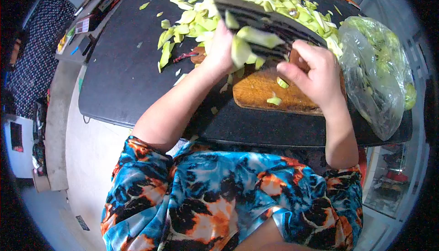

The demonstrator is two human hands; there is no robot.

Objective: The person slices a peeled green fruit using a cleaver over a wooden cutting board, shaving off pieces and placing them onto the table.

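Observation:
A broad-bladed cleaver [270, 20], blurred and tilted, is raised over the wooden cutting board [256, 91]. My right hand [320, 70] is closed round its brown handle. Pale green vegetable slices [240, 50] lie against or just in front of the blade; I cannot tell which are stuck to it. At the blade's left end is my left hand [221, 47], its fingers hidden behind the metal and slices. Two small green pieces [274, 100] rest on the board's near part. Beyond the blade spreads a large heap of cut green slices [194, 20].
The dark table [121, 63] carries scattered scraps. A clear plastic bag [377, 72] with green vegetables stands at its right edge. A brown handle-like piece with a red cord [185, 57] lies left of my left wrist. A cluttered shelf [87, 27] stands beyond the table's left side.

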